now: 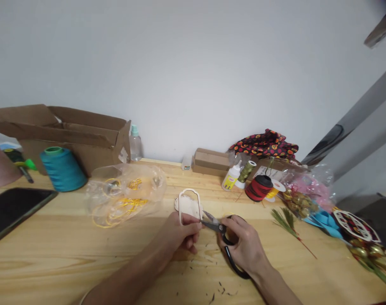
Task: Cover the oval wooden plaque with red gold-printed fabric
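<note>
My left hand (179, 234) is closed around the lower edge of a pale wooden cut-out shape (189, 204), holding it upright above the wooden table (69, 254). My right hand (245, 245) grips a pair of black-handled scissors (223, 237), fingers through the loops. The scissor blades point left and meet the cut-out's lower right edge, close to my left thumb. Small dark snippets lie scattered on the table below both hands.
A clear bag of yellow cord (125, 195), a teal thread cone (62, 168), an open cardboard box (66, 133) and a dark tablet (12, 209) lie left. A glue bottle (231, 177), a red spool (259, 187), patterned fabric (264, 144) and ornaments (354, 226) crowd the right.
</note>
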